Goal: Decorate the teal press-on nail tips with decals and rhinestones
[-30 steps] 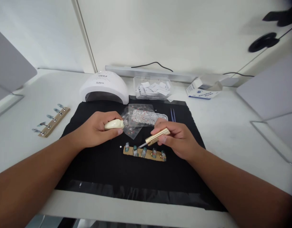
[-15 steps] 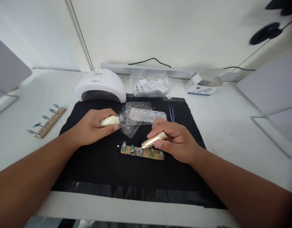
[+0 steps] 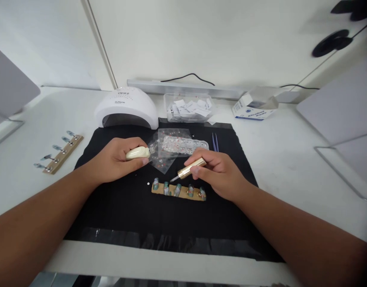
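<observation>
Right hand [image 3: 220, 171]: gripping the gold brush handle [image 3: 191, 168] between thumb and fingers, the brush aimed down and to the left.
Brush tip [image 3: 171, 180]: half a second ago it lay at the second nail [image 3: 166, 188] from the left; now it is off it, just beyond the strip, between that nail and the third nail [image 3: 177, 190].
What the lift means: likely a break between strokes, with the second nail bare to view; at this size I cannot tell whether its surface is wet.
Left hand [image 3: 120, 159]: fingers wrapped around the cream bottle [image 3: 137, 153], mouth to the right, held as it was, near the clear sheets [image 3: 163, 161].
Nail strip [image 3: 184, 193]: tan, lying on the black mat [image 3: 135, 215] in front of both hands, five decorated nails in a row along it, neither hand touching it.
White dot [image 3: 148, 183]: on the mat, just left of the strip.
Gem tray [image 3: 186, 145]: beyond the right hand, partly over the sheets, with blue tweezers [image 3: 215, 142] to its right.
White lamp [image 3: 126, 107]: at the mat's far left edge.
Second strip [image 3: 63, 153]: on the tabletop [image 3: 285, 167], left of the mat, carrying more nails.
</observation>
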The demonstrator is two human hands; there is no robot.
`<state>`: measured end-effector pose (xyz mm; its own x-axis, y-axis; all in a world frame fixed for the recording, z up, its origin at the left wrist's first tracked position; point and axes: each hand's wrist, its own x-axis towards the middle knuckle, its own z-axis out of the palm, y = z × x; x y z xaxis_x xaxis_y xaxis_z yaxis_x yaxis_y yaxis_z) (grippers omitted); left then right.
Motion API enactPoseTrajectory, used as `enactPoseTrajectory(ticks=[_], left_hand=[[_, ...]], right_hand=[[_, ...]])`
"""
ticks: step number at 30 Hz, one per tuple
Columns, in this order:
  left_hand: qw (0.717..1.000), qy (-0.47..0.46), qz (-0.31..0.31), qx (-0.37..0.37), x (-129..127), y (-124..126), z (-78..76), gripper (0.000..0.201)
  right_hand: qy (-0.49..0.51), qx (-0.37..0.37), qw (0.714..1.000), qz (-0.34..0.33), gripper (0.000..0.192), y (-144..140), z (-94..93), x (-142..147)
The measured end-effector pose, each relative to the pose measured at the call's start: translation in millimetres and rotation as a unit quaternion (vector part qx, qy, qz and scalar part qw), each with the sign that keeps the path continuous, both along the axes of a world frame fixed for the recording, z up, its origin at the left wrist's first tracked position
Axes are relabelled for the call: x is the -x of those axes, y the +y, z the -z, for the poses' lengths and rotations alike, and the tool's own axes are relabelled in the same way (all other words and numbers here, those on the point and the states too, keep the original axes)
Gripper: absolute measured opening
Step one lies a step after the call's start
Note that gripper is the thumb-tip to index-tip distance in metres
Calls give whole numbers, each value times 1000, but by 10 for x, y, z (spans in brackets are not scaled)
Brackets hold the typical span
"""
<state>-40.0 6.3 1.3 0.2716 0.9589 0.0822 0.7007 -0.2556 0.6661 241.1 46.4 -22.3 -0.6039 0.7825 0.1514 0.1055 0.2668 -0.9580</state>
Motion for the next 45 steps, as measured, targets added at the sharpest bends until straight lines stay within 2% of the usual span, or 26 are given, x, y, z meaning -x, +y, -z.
enactPoseTrajectory(ticks=[2,5,7,10,12,16,18,20,22,26,28,31,34,36,40,45], left_hand=[[1000,-6,7,-9,6,7,4,24],[1000,-5,7,-15,12,20,14,24],[1000,-3,11,-18,18,23,20,24],[999,-4,27,-35,38,19,28,21],[998,-14,33,-47,52,12,36,18],[996,-63,40,-44,62,0,56,16],[995,-85,45,-32,65,-2,64,18],[993,-99,55,-20,77,-2,68,18],[992,-108,66,-13,99,-1,71,17],[991,-118,67,-2,128,-4,76,16],[990,-130,57,4,114,-7,77,16],[978,-205,30,11,64,-13,65,15],[949,-314,10,34,17,-17,39,18],[935,-351,-2,45,0,-20,24,20],[934,-353,-7,46,-1,-38,12,19],[946,-322,9,48,2,-65,6,19]], right_hand=[[26,26,999,17,8,5,12,6],[66,50,996,-12,11,-5,20,2],[51,47,997,-29,11,-13,16,0],[3,17,1000,8,8,-7,10,-1],[9,16,999,30,9,1,7,-4],[49,44,997,-27,14,-14,0,-13],[21,23,999,-32,12,-28,2,-16],[1,-3,1000,-4,9,-34,11,-21],[19,-10,1000,12,11,-30,21,-25],[23,-70,997,-29,10,-6,31,-29],[5,-99,995,-12,9,8,35,-32],[41,-105,994,13,12,19,38,-42],[60,-131,989,-44,12,16,34,-44],[31,-157,986,-47,9,13,37,-37],[25,-151,987,47,11,17,76,-41],[86,-125,988,10,13,-7,82,-44]])
